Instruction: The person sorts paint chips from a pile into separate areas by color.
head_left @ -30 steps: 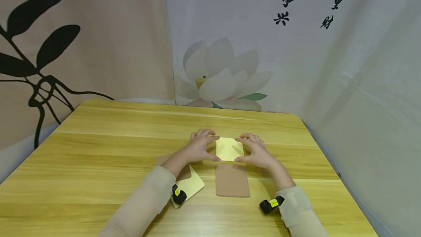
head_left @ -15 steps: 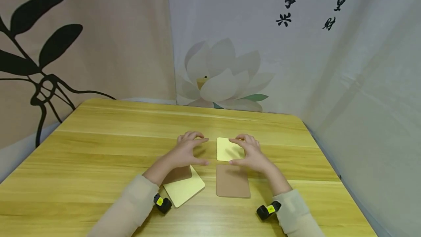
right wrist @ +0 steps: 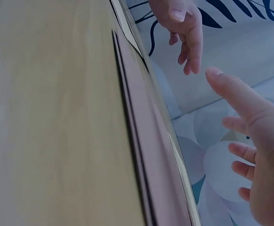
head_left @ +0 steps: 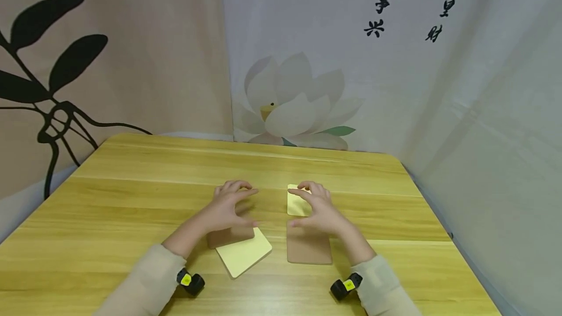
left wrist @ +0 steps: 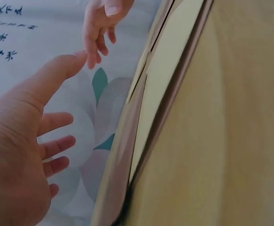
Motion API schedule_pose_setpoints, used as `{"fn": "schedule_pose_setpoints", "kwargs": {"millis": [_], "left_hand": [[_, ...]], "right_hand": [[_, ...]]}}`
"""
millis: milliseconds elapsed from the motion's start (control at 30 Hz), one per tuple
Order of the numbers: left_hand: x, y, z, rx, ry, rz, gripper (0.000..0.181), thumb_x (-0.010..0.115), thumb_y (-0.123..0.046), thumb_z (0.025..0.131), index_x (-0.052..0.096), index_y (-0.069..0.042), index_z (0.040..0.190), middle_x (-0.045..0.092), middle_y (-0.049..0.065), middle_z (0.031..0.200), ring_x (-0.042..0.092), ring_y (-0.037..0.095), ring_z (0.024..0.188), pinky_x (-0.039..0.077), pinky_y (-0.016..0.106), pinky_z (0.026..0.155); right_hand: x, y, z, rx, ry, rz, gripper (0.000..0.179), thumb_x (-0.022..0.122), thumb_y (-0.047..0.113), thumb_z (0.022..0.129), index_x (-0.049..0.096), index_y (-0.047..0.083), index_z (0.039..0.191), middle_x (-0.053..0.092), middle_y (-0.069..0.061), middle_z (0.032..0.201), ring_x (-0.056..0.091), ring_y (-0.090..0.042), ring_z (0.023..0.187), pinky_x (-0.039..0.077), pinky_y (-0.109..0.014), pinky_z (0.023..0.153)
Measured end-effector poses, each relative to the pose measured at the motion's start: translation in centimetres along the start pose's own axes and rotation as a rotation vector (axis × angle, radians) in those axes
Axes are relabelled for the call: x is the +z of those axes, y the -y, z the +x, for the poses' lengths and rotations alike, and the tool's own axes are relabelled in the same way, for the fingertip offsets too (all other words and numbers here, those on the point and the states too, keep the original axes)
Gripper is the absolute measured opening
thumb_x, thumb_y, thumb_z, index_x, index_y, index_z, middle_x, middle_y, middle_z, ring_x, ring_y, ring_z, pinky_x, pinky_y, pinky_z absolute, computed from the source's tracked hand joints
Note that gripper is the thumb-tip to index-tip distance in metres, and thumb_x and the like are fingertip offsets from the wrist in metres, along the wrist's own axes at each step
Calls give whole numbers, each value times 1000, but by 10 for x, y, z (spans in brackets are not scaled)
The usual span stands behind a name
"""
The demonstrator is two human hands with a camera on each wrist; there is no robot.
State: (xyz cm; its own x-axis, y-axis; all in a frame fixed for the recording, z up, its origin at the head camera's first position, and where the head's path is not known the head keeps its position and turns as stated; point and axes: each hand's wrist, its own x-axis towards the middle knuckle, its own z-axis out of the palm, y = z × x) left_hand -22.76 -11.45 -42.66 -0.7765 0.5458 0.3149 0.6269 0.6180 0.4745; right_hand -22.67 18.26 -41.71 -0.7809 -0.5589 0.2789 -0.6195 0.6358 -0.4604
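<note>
The left hand (head_left: 223, 211) is in the middle of the frame, a bit to the left. Its thumb and fingers are spread apart, and it holds nothing. The right hand (head_left: 322, 211) is just right of the middle. Its thumb and fingers are apart too, with nothing in them. The two hands face each other with a gap between them.

Below the left hand is a brown card (head_left: 224, 239), and the hand hides some of it. It lies partly over a yellow card (head_left: 246, 257), which sits tilted, low and near the middle of the frame. By the right hand is a small yellow square (head_left: 296, 204), partly hidden by the fingers. Just below it in the frame is a brown square (head_left: 309, 247), lying flat and straight.

Each arm has a pale sleeve, with a little black camera (head_left: 193, 285) by the left wrist and another black camera (head_left: 340, 290) by the right. All the cards lie on the wooden counter (head_left: 131, 218). Behind it, the cloth (head_left: 307, 18) shows a big flower, and black writing at the upper right.
</note>
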Motion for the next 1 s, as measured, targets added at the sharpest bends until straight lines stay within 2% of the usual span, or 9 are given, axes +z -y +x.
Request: {"fn": "schedule_pose_setpoints", "kwargs": {"millis": [333, 767, 1000], "left_hand": [[-9, 10, -25, -38, 4, 18, 86, 82, -49, 68, 53, -5, 136, 45, 14, 136, 31, 37, 127, 17, 62, 95], [-16, 22, -54, -112, 17, 36, 89, 79, -57, 67, 54, -5, 135, 45, 15, 136, 30, 39, 126, 18, 60, 92], [-17, 28, -65, -129, 29, 36, 91, 79, -58, 67, 54, -2, 134, 46, 16, 134, 34, 40, 123, 17, 61, 92]], "right_hand": [[19, 19, 16, -16, 93, 43, 82, 83, 41, 72, 49, 14, 141, 37, -12, 137, 27, -25, 127, 19, -49, 100], [43, 43, 36, -42, 174, 23, 86, 79, 52, 72, 46, 18, 143, 35, -9, 143, 24, -24, 131, 18, -49, 102], [54, 50, 43, -40, 208, 18, 87, 81, 50, 70, 45, 19, 144, 34, -8, 146, 24, -27, 133, 18, -49, 104]]}}
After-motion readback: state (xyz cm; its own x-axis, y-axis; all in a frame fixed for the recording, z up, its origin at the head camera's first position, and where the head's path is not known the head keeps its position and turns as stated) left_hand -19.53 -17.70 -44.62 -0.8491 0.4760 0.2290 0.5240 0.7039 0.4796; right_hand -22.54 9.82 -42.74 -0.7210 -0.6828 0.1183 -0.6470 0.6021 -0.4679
